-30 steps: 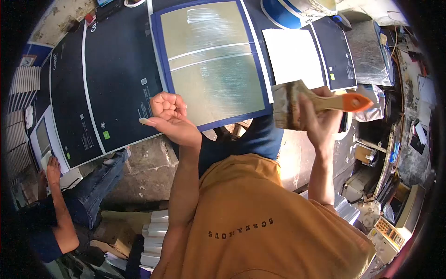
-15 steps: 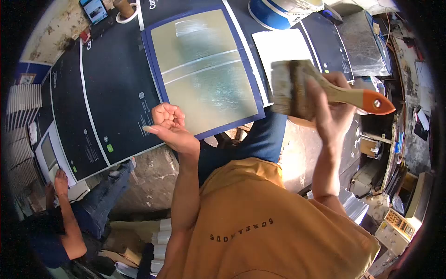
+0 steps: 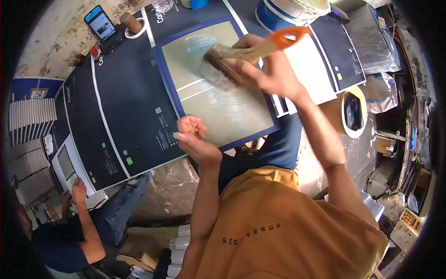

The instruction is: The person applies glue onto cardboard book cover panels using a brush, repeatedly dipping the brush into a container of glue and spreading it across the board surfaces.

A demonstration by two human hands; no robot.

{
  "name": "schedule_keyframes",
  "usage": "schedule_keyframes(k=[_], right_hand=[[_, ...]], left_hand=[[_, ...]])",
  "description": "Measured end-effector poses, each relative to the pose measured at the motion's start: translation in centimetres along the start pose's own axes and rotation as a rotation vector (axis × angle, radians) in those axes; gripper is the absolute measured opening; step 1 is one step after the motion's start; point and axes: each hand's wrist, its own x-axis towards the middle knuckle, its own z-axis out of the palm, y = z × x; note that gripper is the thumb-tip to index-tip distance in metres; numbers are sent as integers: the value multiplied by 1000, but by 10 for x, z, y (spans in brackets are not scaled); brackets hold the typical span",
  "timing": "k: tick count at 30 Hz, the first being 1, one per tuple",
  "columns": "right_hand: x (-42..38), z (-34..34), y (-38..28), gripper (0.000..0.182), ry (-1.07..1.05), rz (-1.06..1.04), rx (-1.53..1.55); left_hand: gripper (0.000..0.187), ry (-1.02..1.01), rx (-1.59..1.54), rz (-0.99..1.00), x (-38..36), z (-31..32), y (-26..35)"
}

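My right hand (image 3: 274, 69) is closed around the handle of a wide paintbrush (image 3: 260, 51) with an orange handle end. Its bristles, blurred by motion, lie over the upper half of a beige sheet (image 3: 241, 114) with a dark blue border. Two pale lines cross this sheet, and shiny wet streaks (image 3: 218, 100) show on both halves. Beside the sheet's lower left edge is my left hand (image 3: 197, 139), palm up, fingers curled in with nothing in them and the thumb sticking out.
White paper (image 3: 313, 65) lies right of the sheet, below a blue and white bucket (image 3: 281, 16). A phone (image 3: 100, 24) and a tape roll (image 3: 141, 31) stand at the back left. Another person's hand (image 3: 79, 190) works at lower left, near stacked boards (image 3: 32, 116).
My right hand has swung the brush left from over the white paper onto the beige sheet's upper half. My left hand keeps its curled pose. The whole view has shifted slightly.
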Motion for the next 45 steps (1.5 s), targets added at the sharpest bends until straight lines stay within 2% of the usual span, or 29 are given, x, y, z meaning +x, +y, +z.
schedule_keyframes(k=[2,4,6,7,8,10,11,13,15,16,17,20,21,22,24,25,28,29,30,32,33,36,38,40,42,44,45], right_hand=[[20,-1,62,35,55,-139,-24],[52,-30,95,38,63,-11,-152],[81,-48,87,34,85,-11,-219],[90,-51,64,28,-22,27,-453],[97,-50,40,26,27,211,-24],[99,-27,31,27,-36,-182,374],[103,12,19,28,218,-162,263],[124,-19,25,27,-414,-75,-47],[153,-22,61,29,-247,-140,-170],[167,-25,81,31,-184,-237,-237],[170,-34,68,35,-160,-132,-307],[141,-44,24,34,-57,-43,79],[140,-34,55,33,-95,-204,172],[146,-23,85,30,-58,-289,-139],[139,-42,62,29,-94,157,-235],[140,-39,74,30,85,119,-381],[120,-47,48,34,130,119,-148],[115,-38,64,35,155,23,-61],[114,-32,62,42,13,49,-279],[106,-41,62,31,114,278,-276],[106,-47,53,25,132,296,-355],[95,-30,64,45,343,190,-250],[69,-24,39,40,247,115,-158],[52,-23,47,34,53,373,-359],[41,-36,51,28,210,410,-333],[24,-49,14,34,349,369,-301],[14,-44,13,33,410,321,-175]], left_hand=[[75,-17,20,14,0,-1,1],[75,4,15,-5,-1,-1,6],[75,2,29,6,0,0,6],[75,8,37,9,0,2,6],[75,14,45,15,0,3,4],[75,13,55,15,1,4,5],[75,3,54,10,0,5,7],[74,-6,65,6,0,4,7],[74,9,75,7,-2,4,6],[73,17,73,13,-2,4,6],[73,26,70,19,-2,4,5],[72,48,68,41,-1,5,2],[72,55,71,43,-1,6,1],[71,45,61,42,-1,7,3],[70,17,54,31,-3,5,7],[69,8,68,16,-4,2,7],[69,10,80,14,-2,3,6],[68,20,76,31,-2,5,7],[68,29,76,45,-4,6,7],[68,19,81,34,-5,4,8],[68,14,82,35,-4,4,10],[68,29,122,39,-5,6,12],[68,28,109,51,-3,7,6],[67,19,103,46,-5,3,4],[67,25,81,31,-4,5,9],[67,45,97,48,-3,6,9],[67,42,106,52,-4,7,9]])
